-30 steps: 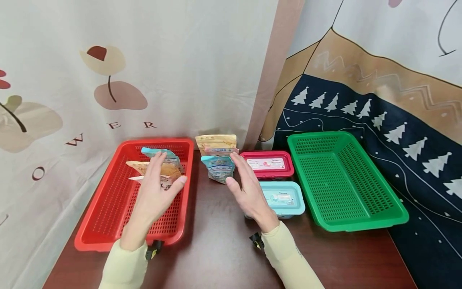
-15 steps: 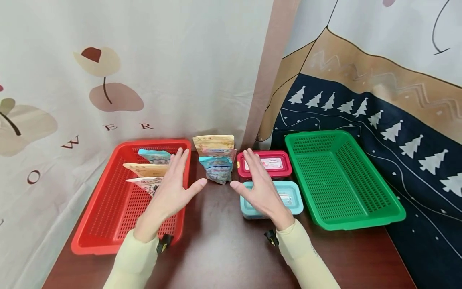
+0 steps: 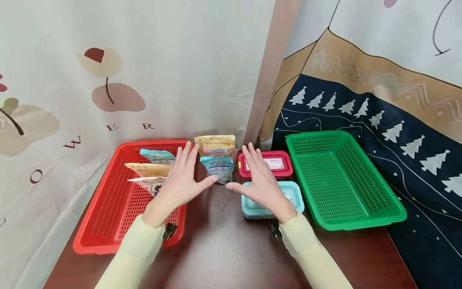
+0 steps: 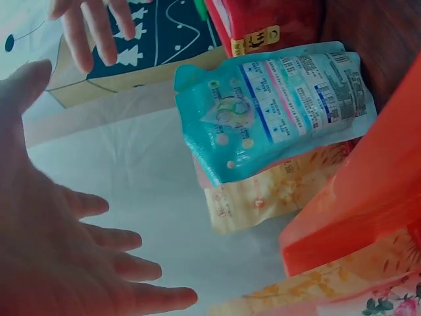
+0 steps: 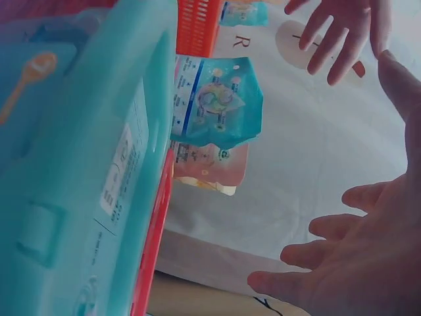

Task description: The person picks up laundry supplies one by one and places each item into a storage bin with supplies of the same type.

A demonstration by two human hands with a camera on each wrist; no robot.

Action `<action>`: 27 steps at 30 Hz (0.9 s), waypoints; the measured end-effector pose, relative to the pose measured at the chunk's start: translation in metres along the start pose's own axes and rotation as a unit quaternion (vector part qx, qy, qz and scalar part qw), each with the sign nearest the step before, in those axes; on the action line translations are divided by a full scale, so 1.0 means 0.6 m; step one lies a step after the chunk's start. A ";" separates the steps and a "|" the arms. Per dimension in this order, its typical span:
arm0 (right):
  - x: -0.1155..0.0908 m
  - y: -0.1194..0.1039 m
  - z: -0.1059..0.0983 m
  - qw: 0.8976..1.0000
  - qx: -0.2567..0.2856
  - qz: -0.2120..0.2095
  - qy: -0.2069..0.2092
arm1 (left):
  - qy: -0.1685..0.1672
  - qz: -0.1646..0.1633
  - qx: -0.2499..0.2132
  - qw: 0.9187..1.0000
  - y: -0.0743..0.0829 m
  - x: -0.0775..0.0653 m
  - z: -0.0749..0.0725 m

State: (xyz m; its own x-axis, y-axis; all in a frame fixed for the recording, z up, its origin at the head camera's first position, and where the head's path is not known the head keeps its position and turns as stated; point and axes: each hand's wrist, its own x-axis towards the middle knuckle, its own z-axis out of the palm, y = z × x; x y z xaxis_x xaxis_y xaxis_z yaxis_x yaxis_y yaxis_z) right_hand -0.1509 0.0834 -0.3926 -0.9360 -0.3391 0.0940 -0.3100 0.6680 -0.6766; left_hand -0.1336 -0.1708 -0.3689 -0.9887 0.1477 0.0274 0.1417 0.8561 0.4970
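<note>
My left hand (image 3: 180, 180) hovers with spread, straight fingers over the right rim of the red basket (image 3: 95, 200). Near my right hand (image 3: 261, 184), also spread and holding nothing, are a crimson-lidded box (image 3: 285, 166) and a light blue lidded box (image 3: 295, 194). A blue pouch (image 3: 220, 166) stands between the hands, in front of a pink pouch (image 3: 220, 152) and a yellowish pouch (image 3: 214, 140). Inside the red basket lean another blue pouch (image 3: 157, 156), a tan pouch (image 3: 146, 169) and a white patterned pouch (image 3: 146, 184), partly hidden by my left hand.
A green basket (image 3: 361, 224) stands on the right of the dark wooden table (image 3: 223, 257), beside the two boxes. A pale printed curtain (image 3: 180, 80) hangs behind, and a navy tree-patterned cloth (image 3: 393, 156) hangs at the right.
The left hand has moved right, away from the pouches in the red basket. The right hand has shifted slightly right from the standing pouches toward the boxes. The pouches and boxes keep their places.
</note>
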 end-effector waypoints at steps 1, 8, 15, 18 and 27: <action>0.003 0.000 0.000 1.000 -0.002 -0.002 0.001 | 0.003 0.000 -0.001 1.000 0.000 0.003 0.001; 0.028 0.003 0.008 1.000 -0.013 -0.006 0.001 | 0.013 0.003 0.005 1.000 -0.003 0.024 0.006; 0.047 0.002 0.023 1.000 -0.002 -0.001 0.004 | 0.025 0.012 -0.005 1.000 -0.007 0.047 0.019; 0.053 0.001 0.029 1.000 0.008 0.005 0.007 | 0.040 0.016 -0.018 0.999 -0.008 0.053 0.027; 0.061 0.006 0.047 0.999 0.034 0.024 0.000 | 0.064 0.003 -0.059 0.996 -0.016 0.058 0.043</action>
State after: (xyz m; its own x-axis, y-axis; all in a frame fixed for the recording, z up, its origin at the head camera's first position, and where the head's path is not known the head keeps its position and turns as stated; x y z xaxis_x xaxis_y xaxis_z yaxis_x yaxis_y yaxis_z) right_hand -0.1817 0.0547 -0.4118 -0.9495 -0.3079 0.0610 -0.2531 0.6360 -0.7290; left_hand -0.1678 -0.1610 -0.3949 -0.9873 0.0812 0.1367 0.1473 0.7907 0.5942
